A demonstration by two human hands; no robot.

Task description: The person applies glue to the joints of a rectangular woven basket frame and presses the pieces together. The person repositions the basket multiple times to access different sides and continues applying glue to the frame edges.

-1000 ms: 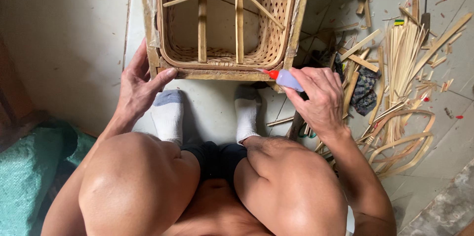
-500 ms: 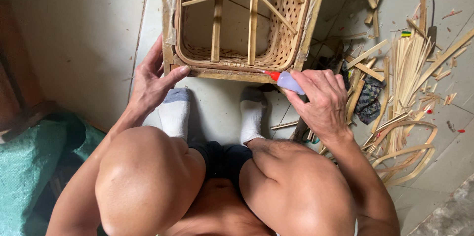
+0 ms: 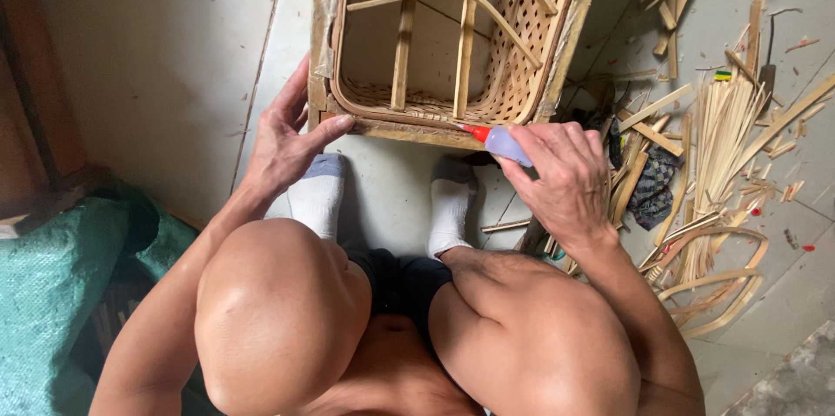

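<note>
Left hand spread, bracing the woven basket frame at centre; right hand pinches glue bottle, red nozzle on lower rim.

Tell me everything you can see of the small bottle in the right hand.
The small bottle looks like soft, pale bluish-white translucent plastic with a red pointed nozzle. It lies nearly level, nozzle pointing left, its tip at the near rim of the woven basket frame. The right hand grips its rear half, hiding the base. Contents cannot be seen.
</note>
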